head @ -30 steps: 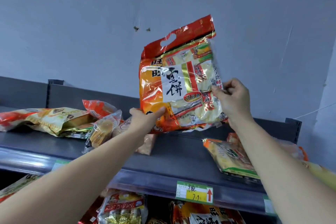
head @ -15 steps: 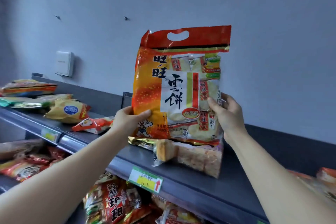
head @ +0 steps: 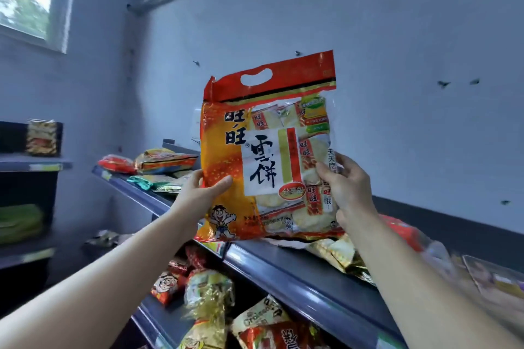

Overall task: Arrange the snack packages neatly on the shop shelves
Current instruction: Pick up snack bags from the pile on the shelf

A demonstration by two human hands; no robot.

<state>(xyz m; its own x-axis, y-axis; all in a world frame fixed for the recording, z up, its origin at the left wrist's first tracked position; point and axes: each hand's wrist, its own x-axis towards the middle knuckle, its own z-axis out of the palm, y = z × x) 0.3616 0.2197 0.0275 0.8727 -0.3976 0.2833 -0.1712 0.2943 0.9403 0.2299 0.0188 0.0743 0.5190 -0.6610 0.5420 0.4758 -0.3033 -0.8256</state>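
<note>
Above the grey top shelf (head: 297,269), left hand (head: 202,195) and right hand (head: 347,193) pinch the rice-cracker bag (head: 263,156) upright by its sides, apparently mid-placement; next, stand it squarely.

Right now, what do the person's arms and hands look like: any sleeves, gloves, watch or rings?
The left forearm and right forearm are bare all the way to the frame edge, with no sleeve in view. The left hand and right hand wear no gloves. No watch, bracelet or ring shows on either side, and there are no markings.
</note>
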